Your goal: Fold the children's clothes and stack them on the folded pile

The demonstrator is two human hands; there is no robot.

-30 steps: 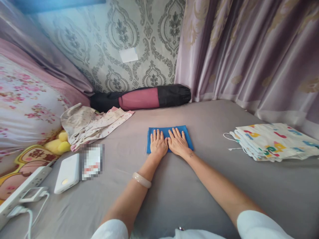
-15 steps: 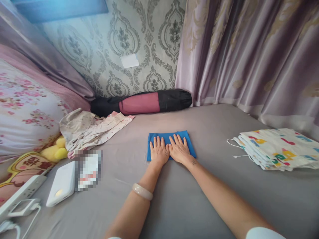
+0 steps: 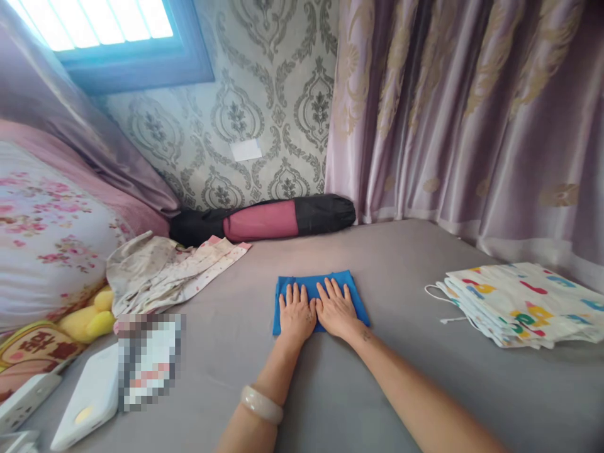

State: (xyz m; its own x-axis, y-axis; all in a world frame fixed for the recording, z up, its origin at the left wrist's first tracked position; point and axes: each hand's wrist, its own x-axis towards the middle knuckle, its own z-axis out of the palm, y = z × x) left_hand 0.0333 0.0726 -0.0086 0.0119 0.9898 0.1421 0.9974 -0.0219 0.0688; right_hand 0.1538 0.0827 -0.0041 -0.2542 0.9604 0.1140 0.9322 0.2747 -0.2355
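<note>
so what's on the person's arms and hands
Forearms bare, no sleeve in view. The left hand and right hand are ungloved, no rings visible. A pale glossy bangle circles the left wrist; a small dark mark sits near the right wrist.

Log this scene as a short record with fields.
Left hand: flat, palm down on the blue cloth
Right hand: flat on the same cloth, beside the left hand
Blue cloth: folded, lying on the grey sheet
To the right: stack of folded printed fabric
To the left: crumpled floral garment, white power bank
At the wall: black and pink roll bag
</note>
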